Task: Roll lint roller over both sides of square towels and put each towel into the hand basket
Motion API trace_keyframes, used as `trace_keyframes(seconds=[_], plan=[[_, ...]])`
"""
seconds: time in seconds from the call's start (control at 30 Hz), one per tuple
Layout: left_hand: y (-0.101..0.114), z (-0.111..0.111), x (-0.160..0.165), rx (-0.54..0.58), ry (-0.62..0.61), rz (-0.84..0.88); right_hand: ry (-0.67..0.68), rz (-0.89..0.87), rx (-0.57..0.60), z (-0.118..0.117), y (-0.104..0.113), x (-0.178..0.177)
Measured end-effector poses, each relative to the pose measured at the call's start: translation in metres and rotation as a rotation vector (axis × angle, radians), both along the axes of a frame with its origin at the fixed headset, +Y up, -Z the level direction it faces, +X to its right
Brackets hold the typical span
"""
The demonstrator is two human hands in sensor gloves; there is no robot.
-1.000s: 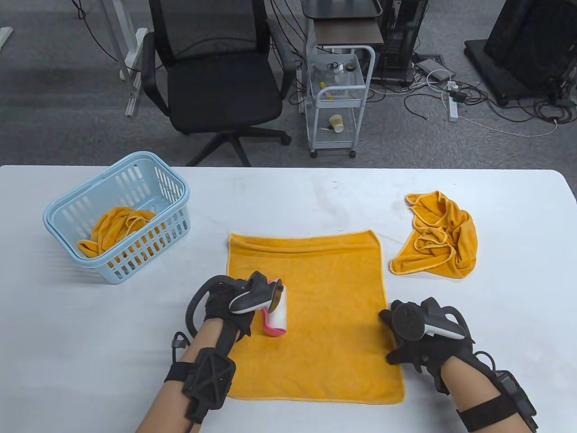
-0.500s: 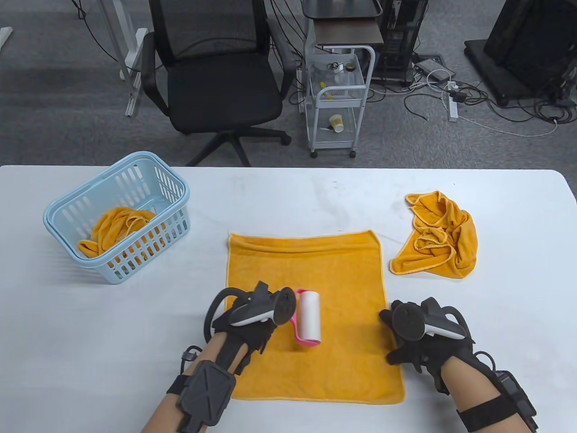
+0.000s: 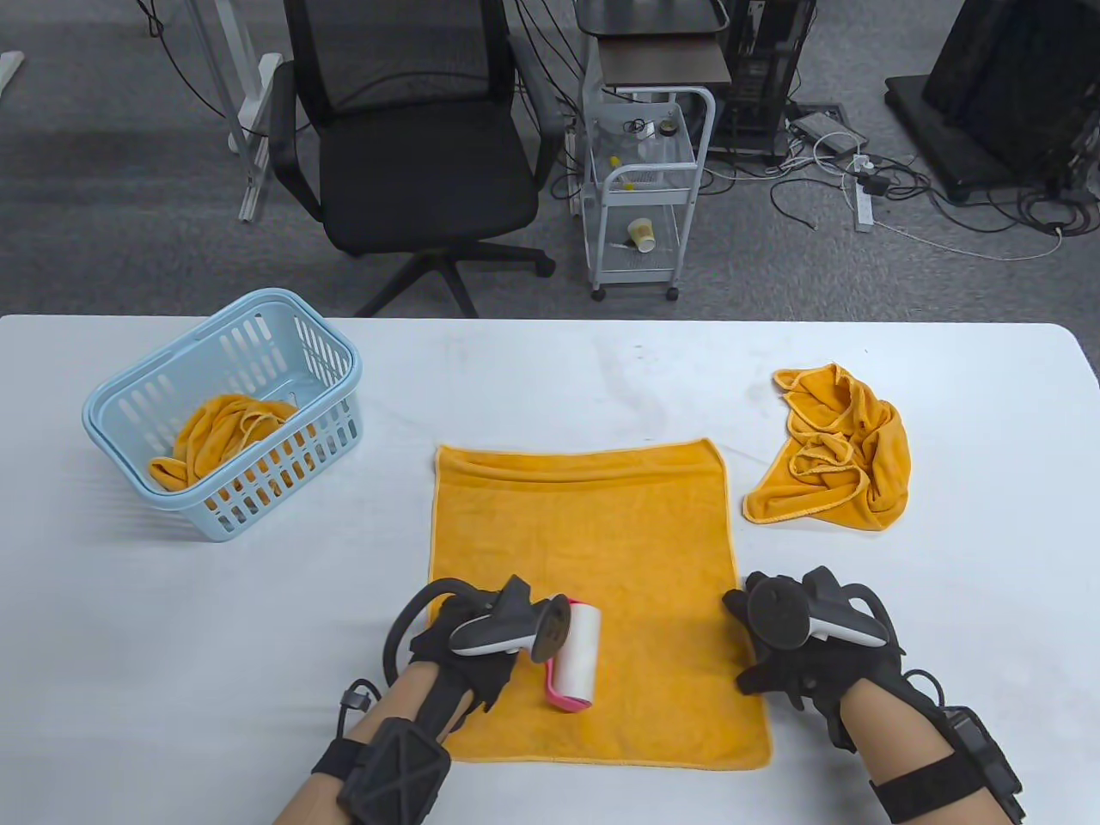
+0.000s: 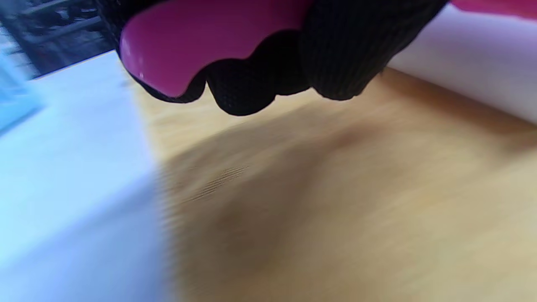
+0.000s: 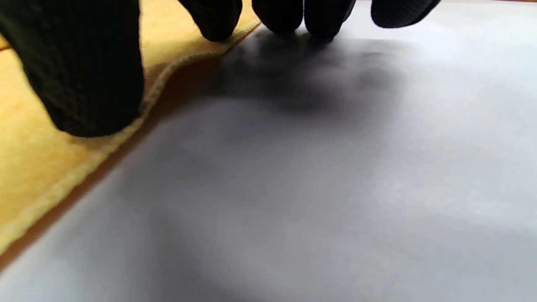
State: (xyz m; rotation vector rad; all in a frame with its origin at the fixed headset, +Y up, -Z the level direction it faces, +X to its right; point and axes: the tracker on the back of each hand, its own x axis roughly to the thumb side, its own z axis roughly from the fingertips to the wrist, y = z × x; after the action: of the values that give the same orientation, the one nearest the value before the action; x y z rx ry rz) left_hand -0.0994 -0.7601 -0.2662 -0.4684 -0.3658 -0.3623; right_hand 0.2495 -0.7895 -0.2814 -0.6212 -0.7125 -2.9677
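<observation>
- The left hand curls round the pink handle of the white-barrelled lint roller, which lies on the flat square orange terry towel at about 7 o'clock of it
- The right hand, fingers straight, presses that towel's 4 o'clock edge to the white tabletop
- Risk: the sticky barrel could drag and bunch the cloth if the pinning slackens
- The pale blue slotted plastic hand basket sits at 10 o'clock; a crumpled orange towel waits at 2 o'clock

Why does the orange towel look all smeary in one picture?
Left wrist view: the spread towel is streaked with motion blur, the fingers sharper. Right wrist view: soft focus, with a dark shadow under the fingers. Table view: sharp and evenly lit.
</observation>
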Motion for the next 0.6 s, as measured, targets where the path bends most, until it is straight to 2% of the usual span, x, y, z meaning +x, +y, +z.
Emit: trace_keyframes(seconds=[0.2,0.33,0.43,0.6], plan=[[0.003,0.0,-0.065,0.048,0.133,-0.101,-0.003,-0.002,-0.001,0.0,0.0,0.0],[0.0,0.003,-0.084,0.043,0.175,-0.064,-0.006,-0.004,-0.002,0.0,0.0,0.0],[-0.001,0.002,-0.094,0.039,0.186,0.062,-0.006,-0.006,-0.002,0.0,0.0,0.0],[-0.002,-0.005,-0.122,0.019,0.341,0.372,-0.01,-0.011,-0.003,0.0,0.0,0.0]])
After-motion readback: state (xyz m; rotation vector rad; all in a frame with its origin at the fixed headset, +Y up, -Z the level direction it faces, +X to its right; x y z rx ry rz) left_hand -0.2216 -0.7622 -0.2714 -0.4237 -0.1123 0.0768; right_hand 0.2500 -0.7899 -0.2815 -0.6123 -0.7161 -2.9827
